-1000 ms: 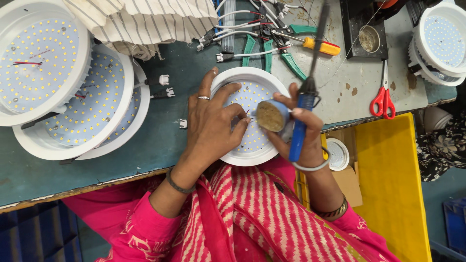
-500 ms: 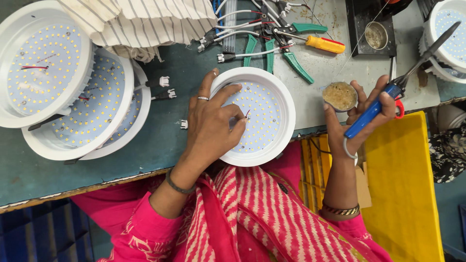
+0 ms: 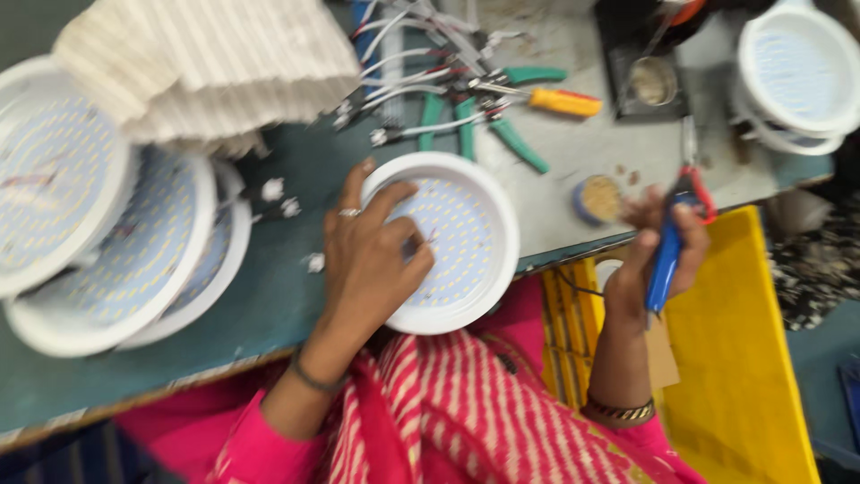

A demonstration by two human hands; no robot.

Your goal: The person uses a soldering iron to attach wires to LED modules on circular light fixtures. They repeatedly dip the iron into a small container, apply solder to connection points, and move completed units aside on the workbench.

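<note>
My left hand [image 3: 367,260] rests on a round white LED lamp [image 3: 470,242] at the table's near edge, with its fingertips pinching thin wires on the dotted panel. My right hand [image 3: 649,269] is off the table's edge to the right and grips a blue-handled soldering iron [image 3: 665,260] that points up and away. A small round tin [image 3: 598,199] with brownish paste sits on the table just left of that hand, apart from it. The picture is blurred by motion.
Stacked white LED lamps [image 3: 90,224] fill the left side, with a pile of white ribbed parts [image 3: 206,72] behind them. Green-handled pliers [image 3: 502,125], a yellow screwdriver [image 3: 564,101], red scissors [image 3: 697,188], wired connectors, more lamps [image 3: 797,72] and a yellow crate [image 3: 743,358] lie around.
My right hand swung from over the lamp out to the right with the iron. The tin it held now sits on the table. My left hand stayed on the lamp.
</note>
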